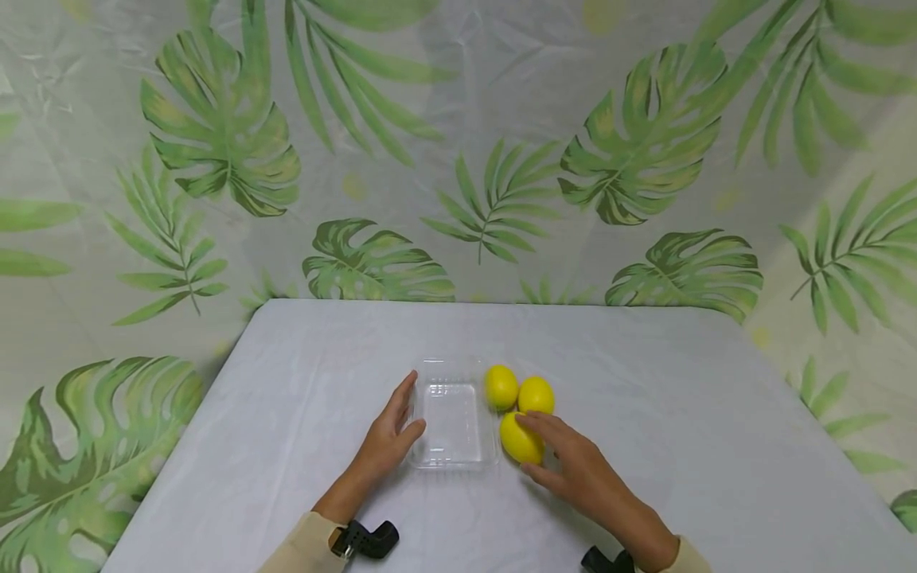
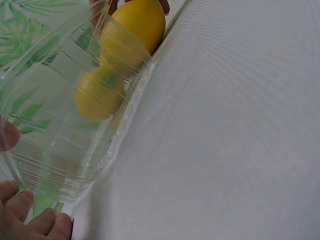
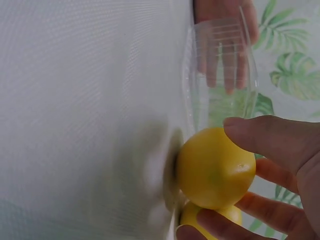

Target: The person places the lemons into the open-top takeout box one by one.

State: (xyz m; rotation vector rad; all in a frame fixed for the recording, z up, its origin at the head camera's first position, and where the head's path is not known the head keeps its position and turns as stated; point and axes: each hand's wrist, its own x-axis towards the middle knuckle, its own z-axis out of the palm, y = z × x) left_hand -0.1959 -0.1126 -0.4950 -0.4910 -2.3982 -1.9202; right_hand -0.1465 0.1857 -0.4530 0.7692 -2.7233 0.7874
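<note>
A clear plastic container (image 1: 453, 461), lidless and see-through, sits on the white-covered table with nothing inside. My left hand (image 1: 390, 434) rests against its left side, fingers fairly straight along the outer wall and thumb at the rim (image 2: 5, 85). Just right of the container lie three yellow lemons. My right hand (image 1: 576, 465) holds the nearest lemon (image 1: 519, 438), thumb on the near side and fingers round the far side. Behind it are the other two, a left lemon (image 1: 501, 387) beside the container's edge and a right lemon (image 1: 536, 395).
A white cloth (image 1: 322, 358) covers the table, whose far edge meets a leaf-patterned backdrop (image 1: 487, 199). Black wrist camera mounts sit at my left wrist (image 1: 372, 539) and right wrist (image 1: 607, 559), low over the table's near side.
</note>
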